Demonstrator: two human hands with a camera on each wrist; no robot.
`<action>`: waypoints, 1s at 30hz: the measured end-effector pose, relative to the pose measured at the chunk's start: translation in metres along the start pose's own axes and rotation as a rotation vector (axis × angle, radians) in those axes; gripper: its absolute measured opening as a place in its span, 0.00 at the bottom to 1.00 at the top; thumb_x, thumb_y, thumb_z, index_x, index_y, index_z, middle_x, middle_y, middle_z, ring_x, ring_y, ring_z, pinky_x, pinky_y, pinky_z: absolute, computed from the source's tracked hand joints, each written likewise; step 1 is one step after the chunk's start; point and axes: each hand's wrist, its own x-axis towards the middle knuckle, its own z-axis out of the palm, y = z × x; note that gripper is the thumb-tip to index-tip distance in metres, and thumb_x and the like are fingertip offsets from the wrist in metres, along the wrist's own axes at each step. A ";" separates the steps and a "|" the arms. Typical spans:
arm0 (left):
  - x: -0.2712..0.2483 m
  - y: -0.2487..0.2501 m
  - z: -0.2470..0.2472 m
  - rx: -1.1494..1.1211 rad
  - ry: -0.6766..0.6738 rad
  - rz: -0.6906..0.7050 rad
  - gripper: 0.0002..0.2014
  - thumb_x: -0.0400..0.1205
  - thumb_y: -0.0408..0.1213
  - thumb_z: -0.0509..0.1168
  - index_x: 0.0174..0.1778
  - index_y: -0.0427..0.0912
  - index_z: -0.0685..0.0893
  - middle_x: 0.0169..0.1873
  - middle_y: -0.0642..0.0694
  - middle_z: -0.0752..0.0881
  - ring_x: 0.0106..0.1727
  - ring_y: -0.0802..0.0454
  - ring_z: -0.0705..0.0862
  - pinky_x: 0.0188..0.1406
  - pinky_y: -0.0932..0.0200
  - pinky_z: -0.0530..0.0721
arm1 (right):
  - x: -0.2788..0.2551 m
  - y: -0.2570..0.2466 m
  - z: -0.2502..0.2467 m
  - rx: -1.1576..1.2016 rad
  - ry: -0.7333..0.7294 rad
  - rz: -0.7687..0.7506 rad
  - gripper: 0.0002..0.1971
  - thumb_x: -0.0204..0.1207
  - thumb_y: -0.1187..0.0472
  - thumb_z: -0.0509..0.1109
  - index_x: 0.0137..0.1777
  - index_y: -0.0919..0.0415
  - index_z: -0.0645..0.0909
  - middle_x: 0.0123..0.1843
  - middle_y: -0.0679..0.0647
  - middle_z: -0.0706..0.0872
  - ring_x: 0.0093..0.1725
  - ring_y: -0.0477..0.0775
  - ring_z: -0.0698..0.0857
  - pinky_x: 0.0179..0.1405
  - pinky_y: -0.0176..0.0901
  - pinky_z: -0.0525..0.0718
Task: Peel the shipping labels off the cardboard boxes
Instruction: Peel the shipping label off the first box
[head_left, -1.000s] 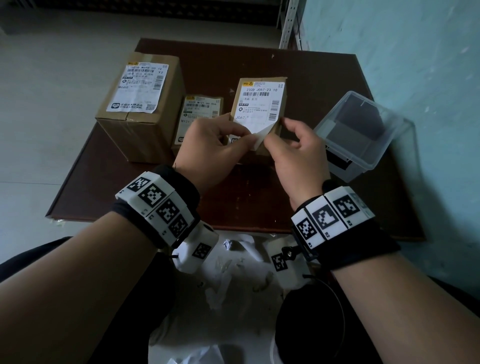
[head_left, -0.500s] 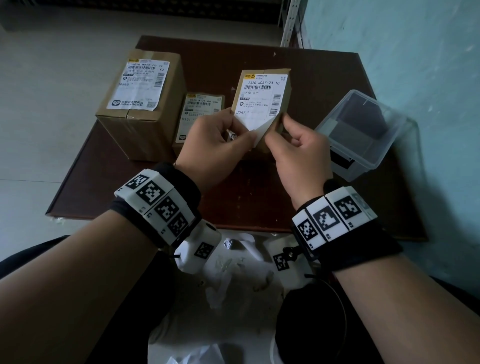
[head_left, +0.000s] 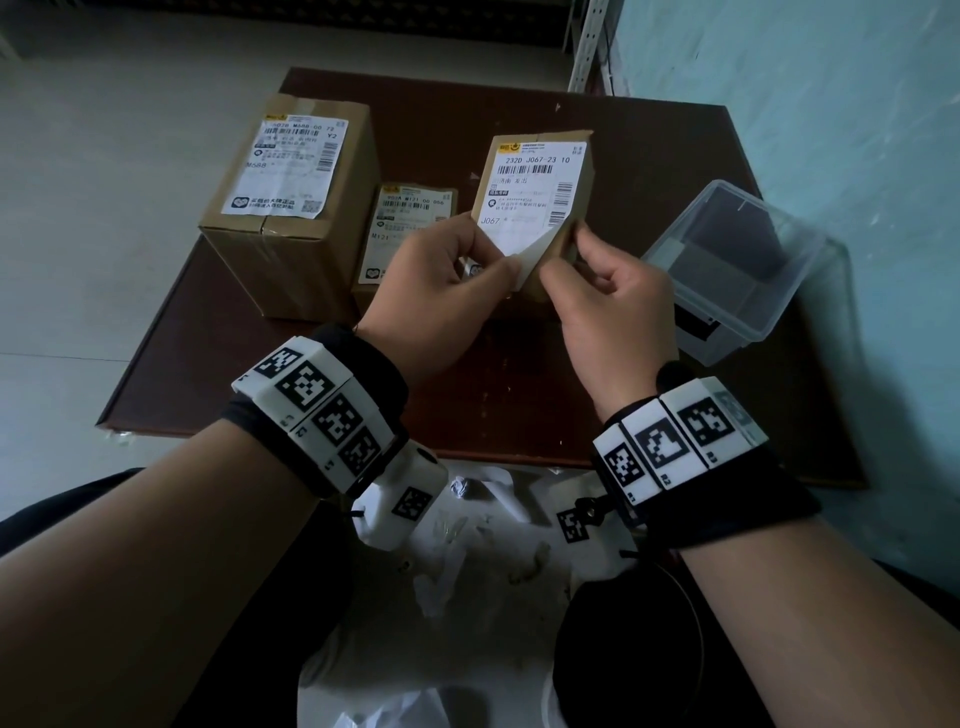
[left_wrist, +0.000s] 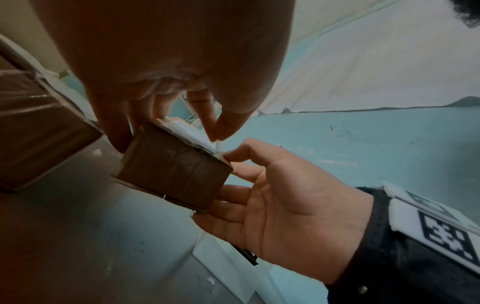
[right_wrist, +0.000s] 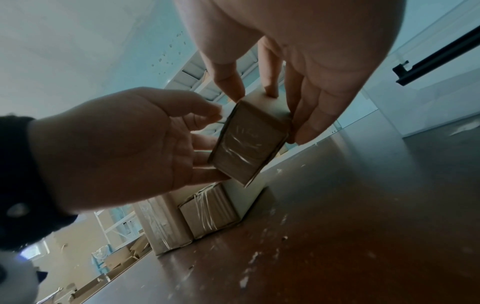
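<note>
The small cardboard box (head_left: 537, 208) is held tilted above the brown table (head_left: 597, 395), its long axis running away from the person, white paper label (head_left: 530, 195) facing up. The left hand (head_left: 441, 291) pinches the label's lifted near corner; the right hand (head_left: 613, 306) grips the box's right side. Left of this box sit two taped, labelled cartons (head_left: 291, 208); to its right, a clear plastic tub (head_left: 737, 270).

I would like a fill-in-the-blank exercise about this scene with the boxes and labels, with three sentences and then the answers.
1. The number of cardboard boxes in the head view is ____.
2. The left hand pinches the lifted corner of the ____ on the small box.
3. At the table's right edge stands a clear plastic ____.

Missing words: three; label; tub
</note>
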 end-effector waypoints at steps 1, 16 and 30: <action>0.001 -0.001 0.000 0.007 -0.010 -0.002 0.10 0.85 0.37 0.69 0.44 0.33 0.83 0.62 0.47 0.88 0.71 0.53 0.82 0.47 0.72 0.84 | 0.000 0.000 0.000 -0.001 0.002 -0.002 0.22 0.86 0.59 0.76 0.80 0.50 0.86 0.64 0.39 0.95 0.62 0.32 0.91 0.57 0.30 0.90; -0.003 0.006 0.002 0.014 0.004 -0.100 0.13 0.86 0.46 0.63 0.49 0.39 0.84 0.46 0.43 0.89 0.48 0.43 0.87 0.47 0.40 0.86 | 0.001 0.003 0.000 -0.057 0.014 -0.037 0.28 0.85 0.54 0.76 0.86 0.53 0.80 0.70 0.40 0.92 0.67 0.33 0.89 0.63 0.35 0.91; -0.003 0.001 0.009 -0.072 0.075 -0.052 0.12 0.82 0.46 0.75 0.46 0.39 0.88 0.56 0.48 0.89 0.66 0.54 0.85 0.52 0.68 0.84 | 0.001 0.006 0.002 0.056 0.025 0.033 0.29 0.84 0.58 0.80 0.84 0.56 0.81 0.70 0.46 0.93 0.68 0.37 0.90 0.68 0.42 0.92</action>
